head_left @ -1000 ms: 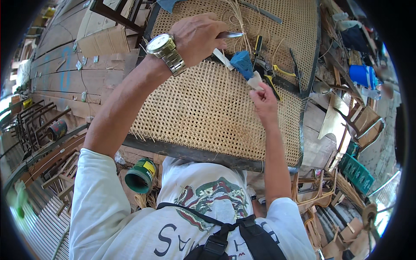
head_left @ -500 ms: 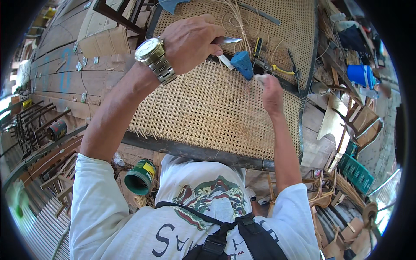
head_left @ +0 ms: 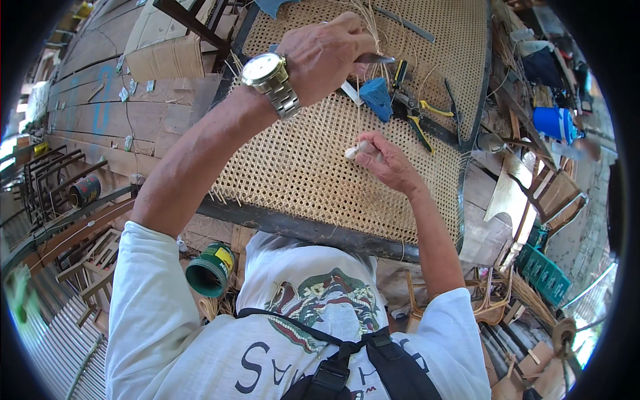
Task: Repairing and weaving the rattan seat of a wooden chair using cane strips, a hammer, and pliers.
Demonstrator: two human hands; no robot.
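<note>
A woven cane panel (head_left: 313,160) in a dark frame (head_left: 300,230) lies in front of me. My left hand (head_left: 327,53), with a metal watch on the wrist, is raised over the panel and closed around a metal tool whose tip sticks out to the right. Thin cane strands (head_left: 370,27) run up past it. My right hand (head_left: 383,160) rests on the weave and pinches a small white peg (head_left: 353,151). A blue block (head_left: 377,99) lies on the panel between my hands.
Pliers with yellow handles (head_left: 420,113) and other hand tools lie on the panel's far right. A green can (head_left: 210,270) sits below the frame. A blue cup (head_left: 553,123), wooden boards (head_left: 133,113), chair parts and a green crate (head_left: 543,270) surround the work.
My left hand has risen with the tool and moved toward me. My right hand has dropped from near the blue block down onto the weave, holding the white peg.
</note>
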